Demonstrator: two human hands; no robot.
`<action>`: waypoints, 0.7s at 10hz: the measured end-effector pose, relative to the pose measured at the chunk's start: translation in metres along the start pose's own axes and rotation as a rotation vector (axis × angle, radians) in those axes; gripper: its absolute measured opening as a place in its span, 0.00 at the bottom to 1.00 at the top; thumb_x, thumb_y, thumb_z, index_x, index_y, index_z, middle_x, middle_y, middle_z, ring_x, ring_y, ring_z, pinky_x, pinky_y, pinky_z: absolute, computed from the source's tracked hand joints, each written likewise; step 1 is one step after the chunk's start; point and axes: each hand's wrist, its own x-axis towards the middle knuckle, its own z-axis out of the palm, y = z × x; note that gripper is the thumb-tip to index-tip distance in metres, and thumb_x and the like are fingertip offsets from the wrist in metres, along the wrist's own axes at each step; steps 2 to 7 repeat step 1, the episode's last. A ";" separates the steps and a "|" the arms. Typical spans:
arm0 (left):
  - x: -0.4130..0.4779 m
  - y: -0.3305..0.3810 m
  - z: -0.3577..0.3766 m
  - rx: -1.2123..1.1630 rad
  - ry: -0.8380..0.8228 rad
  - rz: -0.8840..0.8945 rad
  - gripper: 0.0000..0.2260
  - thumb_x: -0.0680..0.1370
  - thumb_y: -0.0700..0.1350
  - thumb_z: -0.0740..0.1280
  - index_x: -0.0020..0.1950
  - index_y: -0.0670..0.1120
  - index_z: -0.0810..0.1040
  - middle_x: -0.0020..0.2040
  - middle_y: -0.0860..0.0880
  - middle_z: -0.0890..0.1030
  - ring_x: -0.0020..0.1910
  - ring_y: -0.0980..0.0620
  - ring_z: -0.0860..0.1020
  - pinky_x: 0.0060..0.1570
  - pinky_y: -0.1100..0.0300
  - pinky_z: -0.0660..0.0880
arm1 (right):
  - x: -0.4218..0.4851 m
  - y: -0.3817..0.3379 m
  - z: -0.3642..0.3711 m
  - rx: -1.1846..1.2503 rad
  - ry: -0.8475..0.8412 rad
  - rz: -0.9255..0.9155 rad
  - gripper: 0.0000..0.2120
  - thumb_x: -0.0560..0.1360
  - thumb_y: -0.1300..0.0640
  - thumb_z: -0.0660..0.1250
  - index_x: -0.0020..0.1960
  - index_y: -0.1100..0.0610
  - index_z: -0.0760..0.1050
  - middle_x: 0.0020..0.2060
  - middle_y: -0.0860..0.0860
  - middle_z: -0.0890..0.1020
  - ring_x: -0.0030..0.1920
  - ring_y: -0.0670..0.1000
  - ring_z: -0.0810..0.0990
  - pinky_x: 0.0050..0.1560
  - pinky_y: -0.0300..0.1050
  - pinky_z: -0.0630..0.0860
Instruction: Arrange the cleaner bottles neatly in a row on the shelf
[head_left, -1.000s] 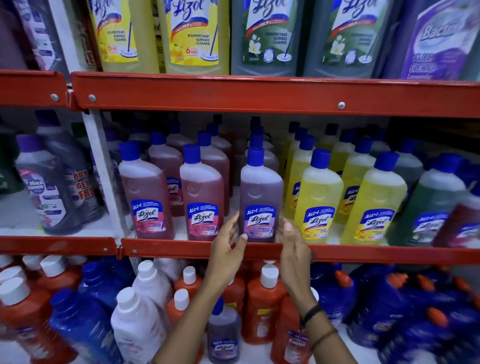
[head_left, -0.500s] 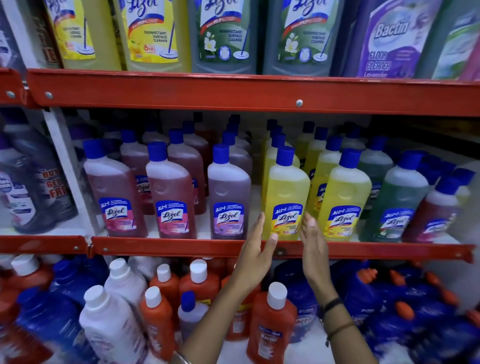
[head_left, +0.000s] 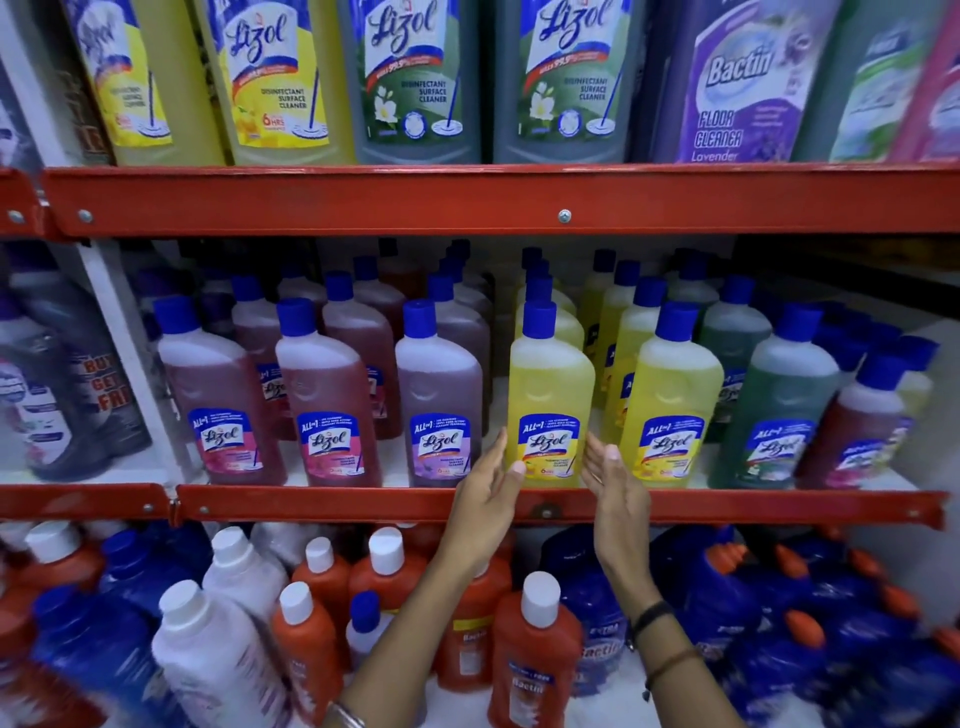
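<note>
Two open hands now bracket the front yellow bottle (head_left: 550, 400) on the middle shelf (head_left: 519, 506); a second ago they framed the purple bottle (head_left: 439, 400) just to its left. The left hand (head_left: 488, 499) touches the label's edge with its fingers spread; the right hand (head_left: 613, 488) is just beside, palm inward, gripping nothing. The purple one looks squared; straightening has probably moved rightward along the front row.

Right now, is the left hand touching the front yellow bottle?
Touching: the head view shows the left hand's thumb tip pressed on the yellow bottle's lower left edge.
</note>
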 end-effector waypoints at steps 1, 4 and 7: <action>-0.003 0.003 0.000 -0.019 0.013 0.039 0.20 0.81 0.45 0.61 0.71 0.56 0.62 0.67 0.50 0.75 0.65 0.58 0.73 0.63 0.59 0.72 | -0.004 -0.003 -0.003 0.058 -0.004 0.014 0.16 0.81 0.50 0.50 0.60 0.51 0.74 0.56 0.50 0.81 0.58 0.42 0.79 0.61 0.40 0.74; -0.003 0.003 0.000 -0.019 0.013 0.039 0.20 0.81 0.45 0.61 0.71 0.56 0.62 0.67 0.50 0.75 0.65 0.58 0.73 0.63 0.59 0.72 | -0.004 -0.003 -0.003 0.058 -0.004 0.014 0.16 0.81 0.50 0.50 0.60 0.51 0.74 0.56 0.50 0.81 0.58 0.42 0.79 0.61 0.40 0.74; -0.003 0.003 0.000 -0.019 0.013 0.039 0.20 0.81 0.45 0.61 0.71 0.56 0.62 0.67 0.50 0.75 0.65 0.58 0.73 0.63 0.59 0.72 | -0.004 -0.003 -0.003 0.058 -0.004 0.014 0.16 0.81 0.50 0.50 0.60 0.51 0.74 0.56 0.50 0.81 0.58 0.42 0.79 0.61 0.40 0.74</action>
